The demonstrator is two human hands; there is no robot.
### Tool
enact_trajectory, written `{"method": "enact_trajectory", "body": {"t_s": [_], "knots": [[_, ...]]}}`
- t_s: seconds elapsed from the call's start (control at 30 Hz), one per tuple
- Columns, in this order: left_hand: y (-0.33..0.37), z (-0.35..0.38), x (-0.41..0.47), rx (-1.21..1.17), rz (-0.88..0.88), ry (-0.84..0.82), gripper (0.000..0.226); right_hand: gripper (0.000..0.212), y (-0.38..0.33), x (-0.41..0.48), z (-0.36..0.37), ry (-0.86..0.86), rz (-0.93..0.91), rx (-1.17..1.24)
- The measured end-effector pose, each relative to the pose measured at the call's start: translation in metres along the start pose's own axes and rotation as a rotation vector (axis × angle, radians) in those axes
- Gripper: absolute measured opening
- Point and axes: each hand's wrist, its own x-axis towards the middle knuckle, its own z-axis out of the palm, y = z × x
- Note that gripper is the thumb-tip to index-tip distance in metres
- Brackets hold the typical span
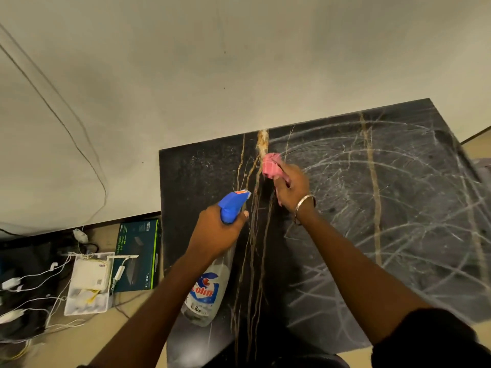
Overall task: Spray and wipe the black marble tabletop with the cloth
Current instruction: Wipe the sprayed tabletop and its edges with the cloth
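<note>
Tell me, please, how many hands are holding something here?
2: the left hand grips the spray bottle over the tabletop; the right hand holds the pink cloth near its far edge. None seem hidden.

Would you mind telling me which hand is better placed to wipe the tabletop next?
Right: the right hand grips the cloth at the tabletop, while the left hand holds the bottle.
</note>
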Motion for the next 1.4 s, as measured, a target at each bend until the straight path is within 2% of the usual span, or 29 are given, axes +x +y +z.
{"method": "enact_trajectory", "body": {"t_s": [0.07,0.13,0.27,0.4,0.47,0.57,0.63,0.77,0.87,0.97,1.0,1.1,1.17,1.23,1.3,1.4], "knots": [[0.004,0.005,0.009,-0.012,0.008,0.025,0.01,0.058,0.011,0.031,-0.007,-0.1,-0.14,-0.392],[0.009,0.009,0.02,-0.004,0.003,0.041,0.011,0.067,0.019,0.059,-0.011,-0.196,-0.144,-0.671],[0.016,0.014,0.039,-0.002,-0.017,0.07,0.014,0.072,0.037,0.094,0.005,-0.292,-0.13,-0.841],[0.015,0.015,0.056,0.001,-0.033,0.121,0.013,0.074,0.032,0.101,0.059,-0.243,-0.182,-0.826],[0.014,0.016,0.064,0.013,-0.054,0.129,0.014,0.069,0.02,0.107,0.08,-0.294,-0.246,-0.827],[0.014,0.016,0.076,0.067,-0.067,0.116,0.013,0.061,0.022,0.12,0.079,-0.354,-0.395,-0.842],[0.017,0.016,0.084,0.073,-0.053,0.083,0.011,0.056,0.036,0.128,0.06,-0.28,-0.429,-0.852],[0.023,0.015,0.092,0.068,-0.027,0.072,0.012,0.049,0.072,0.142,0.006,-0.004,-0.189,-0.846],[0.024,0.01,0.09,0.062,-0.027,0.064,0.018,0.052,0.071,0.143,0.002,0.074,0.003,-0.857],[0.023,0.005,0.081,0.054,-0.021,0.074,0.016,0.057,0.042,0.134,0.034,0.079,0.165,-0.777],[0.023,0.005,0.079,0.045,-0.024,0.073,0.014,0.057,0.034,0.128,0.046,0.04,0.136,-0.773],[0.022,0.003,0.075,0.049,-0.036,0.079,0.01,0.057,0.018,0.112,0.075,-0.174,-0.125,-0.823],[0.022,-0.001,0.072,0.065,-0.036,0.094,0.009,0.054,0.02,0.11,0.074,-0.283,-0.27,-0.827],[0.02,-0.004,0.07,0.068,-0.028,0.104,0.009,0.053,0.032,0.115,0.053,-0.321,-0.36,-0.848],[0.018,-0.007,0.068,0.067,-0.019,0.108,0.009,0.055,0.054,0.121,0.021,-0.274,-0.313,-0.878],[0.019,-0.007,0.063,0.062,-0.013,0.109,0.009,0.052,0.086,0.128,-0.035,-0.076,-0.071,-0.877]]}}
